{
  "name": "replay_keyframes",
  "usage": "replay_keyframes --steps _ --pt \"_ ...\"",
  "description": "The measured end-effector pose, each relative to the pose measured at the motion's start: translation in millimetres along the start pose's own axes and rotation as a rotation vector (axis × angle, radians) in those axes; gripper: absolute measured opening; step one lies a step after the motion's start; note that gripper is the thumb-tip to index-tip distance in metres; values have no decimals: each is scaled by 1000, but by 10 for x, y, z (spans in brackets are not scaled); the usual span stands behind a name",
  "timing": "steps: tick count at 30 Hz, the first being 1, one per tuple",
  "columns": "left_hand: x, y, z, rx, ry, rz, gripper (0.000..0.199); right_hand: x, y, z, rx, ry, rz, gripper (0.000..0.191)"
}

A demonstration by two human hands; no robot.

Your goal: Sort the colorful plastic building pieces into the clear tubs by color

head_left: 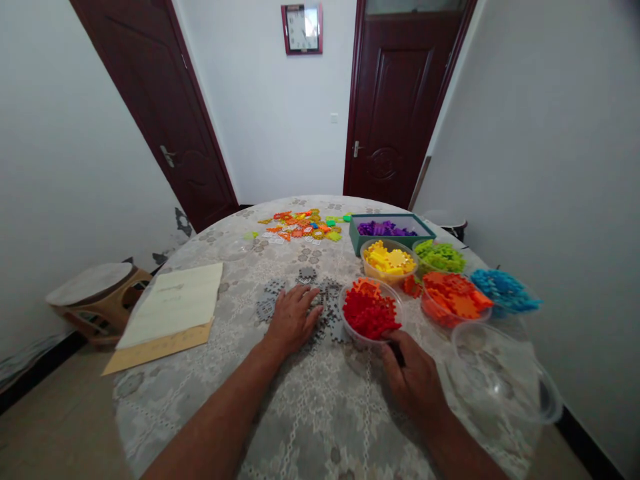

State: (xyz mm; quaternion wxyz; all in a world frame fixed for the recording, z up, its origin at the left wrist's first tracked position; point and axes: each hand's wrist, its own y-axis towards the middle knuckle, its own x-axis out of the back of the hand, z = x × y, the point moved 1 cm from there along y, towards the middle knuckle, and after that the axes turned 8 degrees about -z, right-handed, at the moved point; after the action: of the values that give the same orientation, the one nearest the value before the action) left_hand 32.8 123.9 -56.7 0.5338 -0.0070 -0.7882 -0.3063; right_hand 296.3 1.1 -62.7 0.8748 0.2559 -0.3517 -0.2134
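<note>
My left hand (294,317) rests palm down with fingers spread, over a patch of grey toothed plastic pieces (330,293) on the patterned tablecloth. Some of the grey pieces are hidden beneath it. My right hand (413,370) pinches the near rim of a clear round plastic bowl, thumb on the outside. Red toothed pieces (367,313) fill this bowl (400,300), with a few orange ones at its far side. The bowl stands just right of the grey pieces.
Bowls of yellow (389,259), green (440,255), orange (457,297) and blue pieces (503,290) stand right. Behind them is a green box (356,241) with purple pieces. Clear containers (505,373) lie right, mixed pieces (305,225) at the back, papers (173,300) left.
</note>
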Motion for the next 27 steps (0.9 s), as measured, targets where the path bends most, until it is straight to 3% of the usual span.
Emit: replay_keyframes --steps 6,13,21,27 --pt "-1 -19 -201 -157 -3 210 53 42 -2 -12 -25 4 -15 24" --pt "-193 188 -123 -88 48 285 62 34 6 17 6 6 -11 24" --pt "-319 459 -21 25 116 236 65 1 -16 -65 4 -25 -3 27" --pt "-151 104 207 64 116 107 59 18 -17 -42 -48 -6 33 29"
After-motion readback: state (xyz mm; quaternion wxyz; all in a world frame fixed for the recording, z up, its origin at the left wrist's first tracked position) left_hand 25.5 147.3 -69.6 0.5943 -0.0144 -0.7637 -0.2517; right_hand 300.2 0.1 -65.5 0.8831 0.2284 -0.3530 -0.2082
